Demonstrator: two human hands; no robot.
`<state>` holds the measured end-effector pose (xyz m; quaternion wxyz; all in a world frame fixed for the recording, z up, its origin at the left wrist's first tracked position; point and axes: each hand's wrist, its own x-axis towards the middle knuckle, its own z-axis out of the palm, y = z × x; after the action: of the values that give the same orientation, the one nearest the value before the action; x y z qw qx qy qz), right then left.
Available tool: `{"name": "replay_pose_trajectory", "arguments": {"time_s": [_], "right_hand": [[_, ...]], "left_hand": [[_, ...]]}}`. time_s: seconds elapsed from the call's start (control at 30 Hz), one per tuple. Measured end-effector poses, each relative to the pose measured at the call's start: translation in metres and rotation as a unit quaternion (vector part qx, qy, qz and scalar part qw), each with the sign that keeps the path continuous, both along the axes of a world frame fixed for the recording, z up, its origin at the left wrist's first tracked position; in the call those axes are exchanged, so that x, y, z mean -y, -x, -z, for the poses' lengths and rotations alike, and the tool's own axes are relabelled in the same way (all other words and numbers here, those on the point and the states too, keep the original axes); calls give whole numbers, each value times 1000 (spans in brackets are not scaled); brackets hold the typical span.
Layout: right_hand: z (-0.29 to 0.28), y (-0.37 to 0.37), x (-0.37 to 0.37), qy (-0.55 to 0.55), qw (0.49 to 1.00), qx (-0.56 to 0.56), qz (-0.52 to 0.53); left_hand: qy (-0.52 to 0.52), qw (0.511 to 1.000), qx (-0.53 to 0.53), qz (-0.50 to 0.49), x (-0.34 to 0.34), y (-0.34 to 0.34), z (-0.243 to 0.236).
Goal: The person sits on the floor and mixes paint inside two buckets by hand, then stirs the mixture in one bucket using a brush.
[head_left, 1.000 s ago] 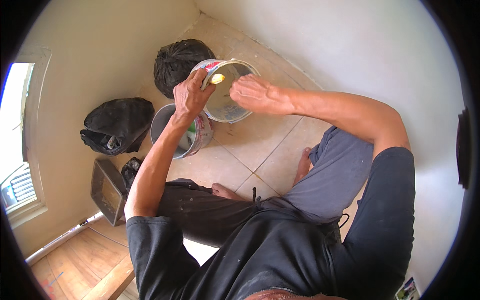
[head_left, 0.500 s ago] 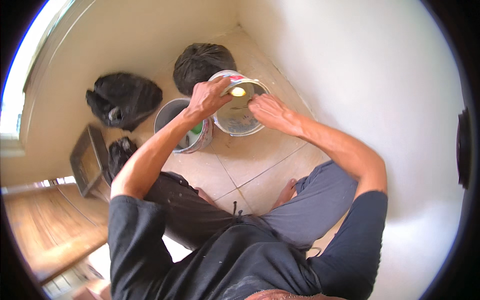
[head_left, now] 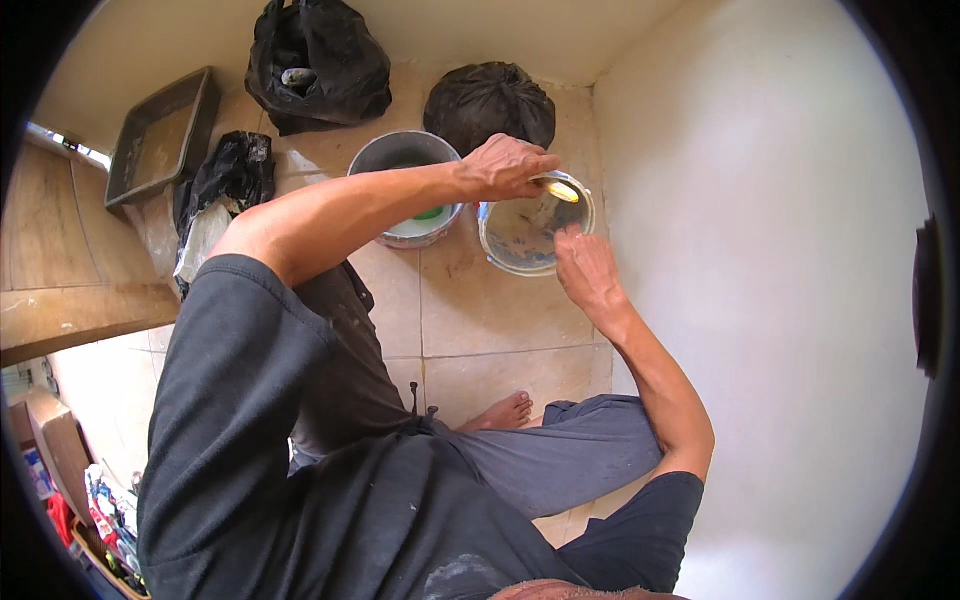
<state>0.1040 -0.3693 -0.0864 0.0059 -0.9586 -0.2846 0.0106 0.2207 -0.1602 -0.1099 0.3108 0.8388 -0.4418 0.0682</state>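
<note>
My left hand (head_left: pixel 507 168) is closed over the far left rim of a pale paint bucket (head_left: pixel 487 243). Beside its fingertips, at the bucket's mouth, is a small oval yellow-and-white thing (head_left: pixel 562 190) whose kind I cannot make out. At the near right rim my right hand (head_left: pixel 588 265) has its fingers curled into the opening, and what they hold, if anything, is hidden. Grey-white smears coat the bucket's inside. A second bucket (head_left: pixel 405 150) stands to the left, partly behind my left forearm, with pale liquid and something green (head_left: pixel 430 213) low inside it.
Behind the buckets sits a tied black bag (head_left: pixel 490 105); another black bag (head_left: pixel 320 70) stands farther left. A dark rectangular tray (head_left: pixel 117 180) leans at the left near a crumpled black bag (head_left: pixel 240 170) and a wooden board (head_left: pixel 90 315). A white wall (head_left: pixel 780 250) rises close on the right.
The view has turned, so the buckets and bags appear farther right. My left hand stays at the bucket's rim, while my right hand has shifted to the near right rim.
</note>
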Motion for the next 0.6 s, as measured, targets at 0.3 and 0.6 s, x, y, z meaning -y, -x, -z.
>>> {"name": "replay_pose_trajectory", "arguments": {"time_s": [0.3, 0.6], "right_hand": [[-9, -14, 0, 27, 994, 5, 108], [-1, -6, -15, 42, 995, 76, 55]], "left_hand": [[-13, 1000, -8, -3, 7, 1, -2], [-38, 999, -11, -18, 16, -1, -2]]}}
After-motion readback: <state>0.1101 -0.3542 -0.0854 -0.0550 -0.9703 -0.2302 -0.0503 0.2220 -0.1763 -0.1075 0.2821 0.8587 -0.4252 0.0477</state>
